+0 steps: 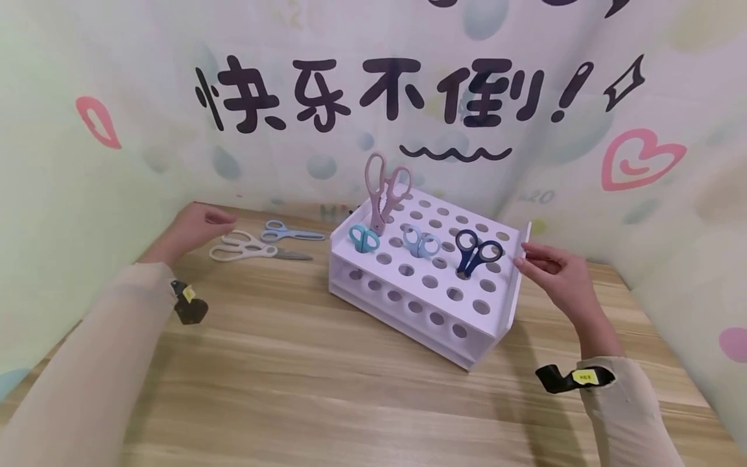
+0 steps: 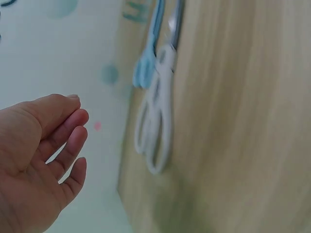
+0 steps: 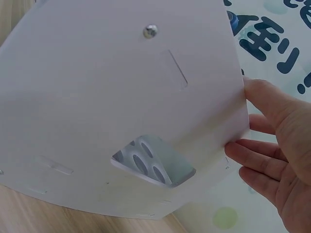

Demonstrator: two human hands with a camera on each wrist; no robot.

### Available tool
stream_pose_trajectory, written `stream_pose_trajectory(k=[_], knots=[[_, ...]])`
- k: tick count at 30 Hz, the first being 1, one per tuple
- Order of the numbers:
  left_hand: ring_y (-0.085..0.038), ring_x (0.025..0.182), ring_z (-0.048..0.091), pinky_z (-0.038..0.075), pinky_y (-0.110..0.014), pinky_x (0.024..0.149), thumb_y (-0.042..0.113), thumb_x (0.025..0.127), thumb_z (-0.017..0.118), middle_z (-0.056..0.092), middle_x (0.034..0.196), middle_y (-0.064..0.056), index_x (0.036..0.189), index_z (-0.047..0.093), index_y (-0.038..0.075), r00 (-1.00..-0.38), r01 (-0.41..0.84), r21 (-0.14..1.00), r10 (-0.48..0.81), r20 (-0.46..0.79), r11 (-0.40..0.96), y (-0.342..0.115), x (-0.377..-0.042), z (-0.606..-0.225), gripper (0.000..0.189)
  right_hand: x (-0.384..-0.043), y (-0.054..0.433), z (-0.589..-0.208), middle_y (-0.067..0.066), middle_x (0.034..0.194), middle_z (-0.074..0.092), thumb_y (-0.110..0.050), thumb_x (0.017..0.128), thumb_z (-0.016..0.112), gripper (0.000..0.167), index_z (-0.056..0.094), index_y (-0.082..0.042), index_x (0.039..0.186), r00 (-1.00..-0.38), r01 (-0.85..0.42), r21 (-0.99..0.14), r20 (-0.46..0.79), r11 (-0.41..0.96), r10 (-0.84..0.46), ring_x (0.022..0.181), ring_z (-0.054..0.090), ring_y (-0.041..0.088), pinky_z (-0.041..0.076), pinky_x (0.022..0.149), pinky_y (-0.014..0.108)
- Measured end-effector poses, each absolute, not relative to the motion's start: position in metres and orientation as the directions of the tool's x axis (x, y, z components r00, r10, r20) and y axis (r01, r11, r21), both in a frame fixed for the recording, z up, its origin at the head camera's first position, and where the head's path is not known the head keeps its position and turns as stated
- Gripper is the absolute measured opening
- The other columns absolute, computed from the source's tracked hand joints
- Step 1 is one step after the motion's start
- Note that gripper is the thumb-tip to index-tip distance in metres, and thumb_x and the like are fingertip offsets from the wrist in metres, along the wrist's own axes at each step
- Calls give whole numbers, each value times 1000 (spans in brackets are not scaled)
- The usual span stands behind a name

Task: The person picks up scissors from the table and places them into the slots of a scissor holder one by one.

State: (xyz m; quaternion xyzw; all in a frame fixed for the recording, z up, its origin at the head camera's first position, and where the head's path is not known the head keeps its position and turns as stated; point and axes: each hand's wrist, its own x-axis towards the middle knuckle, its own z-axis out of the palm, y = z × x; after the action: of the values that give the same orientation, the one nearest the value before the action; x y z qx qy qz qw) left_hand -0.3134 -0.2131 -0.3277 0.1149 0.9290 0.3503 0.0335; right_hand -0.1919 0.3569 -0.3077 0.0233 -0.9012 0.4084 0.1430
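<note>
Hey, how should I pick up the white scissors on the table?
Probably by the handle loops, from above and the left with your left hand: the white scissors lie flat, loops toward that hand, blades pointing right.

4 scissors point(image 1: 467, 263) in rack point(image 1: 390, 274), 2 more L.

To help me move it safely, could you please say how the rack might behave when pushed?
The rack looks light, given its thin, holed panels; its broad base should resist tipping; upright scissors may wobble in their holes.
</note>
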Motion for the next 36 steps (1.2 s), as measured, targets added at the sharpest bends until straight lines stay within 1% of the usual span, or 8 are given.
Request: stream_pose_trajectory(k=[3,6,9,12,22,24,31,36], knots=[[-46,108,46,37,-54,90,21,93,53,49,120,-33,122,49,-12,-977,154,655,214,-13,739,-231,-311,-340,44,-193,356,-308,-7,95,61,-25,84,68,50,56,5,121,-957,-179,-730,285,660,55,79,58,-9,48,66,11],[-46,109,46,38,-54,90,21,92,54,48,120,-34,124,45,-14,-975,146,672,219,-25,726,-241,-310,-352,48,-192,358,-308,-11,94,60,-23,84,68,49,55,6,122,-956,-184,-734,287,654,53,80,58,-9,48,67,11],[-47,108,47,40,-52,89,19,91,56,48,120,-36,124,43,-17,-967,170,678,253,-25,715,-242,-311,-363,51,-189,361,-308,-17,93,58,-24,84,67,50,54,6,122,-956,-173,-733,287,658,68,80,57,-11,47,67,10],[-47,110,45,40,-52,89,20,88,60,44,123,-36,126,40,-17,-968,155,678,249,-43,719,-241,-309,-370,56,-189,361,-309,-15,95,58,-26,84,67,51,54,5,123,-955,-172,-735,287,656,72,81,57,-11,47,68,10],[-53,123,22,20,-59,100,22,86,62,24,135,-38,132,24,-19,-978,48,662,171,-123,748,-237,-303,-376,73,-190,357,-312,-20,91,58,-21,84,68,49,54,6,122,-948,-183,-756,305,628,91,80,58,-10,47,66,10],[-53,123,21,18,-60,100,22,85,63,25,134,-38,132,25,-19,-978,44,648,164,-126,760,-237,-304,-377,73,-190,357,-312,-19,93,57,-21,84,67,49,54,6,123,-948,-181,-753,306,632,93,80,57,-9,47,67,10],[-51,113,35,25,-60,95,20,80,69,40,125,-38,123,42,-16,-974,118,600,208,-84,792,-237,-311,-380,62,-189,354,-312,-11,98,57,-26,85,66,51,53,4,124,-948,-158,-748,298,644,114,81,56,-9,47,68,10],[-49,106,42,32,-58,91,18,79,70,46,118,-37,116,49,-16,-971,165,587,234,-42,793,-237,-308,-379,55,-188,354,-313,-8,100,58,-28,85,65,52,53,4,124,-950,-148,-752,289,642,120,82,56,-8,47,69,10]])
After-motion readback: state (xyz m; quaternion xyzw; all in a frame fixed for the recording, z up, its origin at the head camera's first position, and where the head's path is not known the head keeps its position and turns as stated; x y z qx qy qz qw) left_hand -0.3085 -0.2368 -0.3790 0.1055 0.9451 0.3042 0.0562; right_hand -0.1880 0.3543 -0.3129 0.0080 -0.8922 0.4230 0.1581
